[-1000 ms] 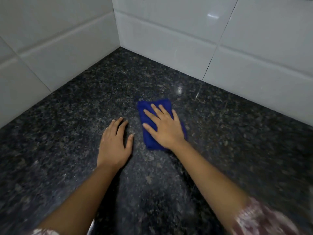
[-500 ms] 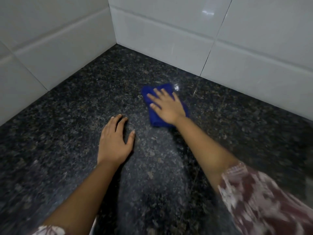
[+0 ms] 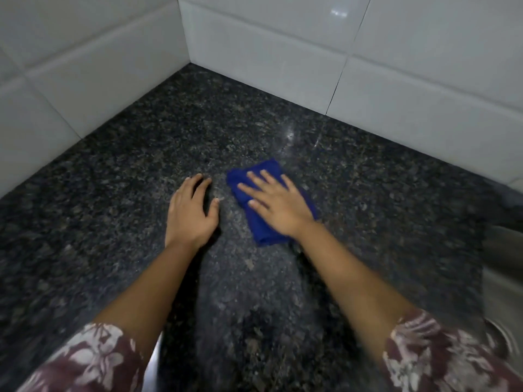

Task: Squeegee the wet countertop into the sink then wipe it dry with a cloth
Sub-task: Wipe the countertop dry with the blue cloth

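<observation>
Squeegee nowhere in sight so that part looks finished, now on the drying: right hand (image 3: 278,206) pressed flat, fingers spread, on the blue cloth (image 3: 261,230) mid countertop (image 3: 113,193), left hand (image 3: 191,213) open and empty just beside it, sink (image 3: 503,278) off right

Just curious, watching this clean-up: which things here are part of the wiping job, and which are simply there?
Part of the job:
blue cloth, flat under the right hand
dark granite countertop
left hand, resting on the counter
sink, at the right edge

Simply there:
white wall tiles
</observation>
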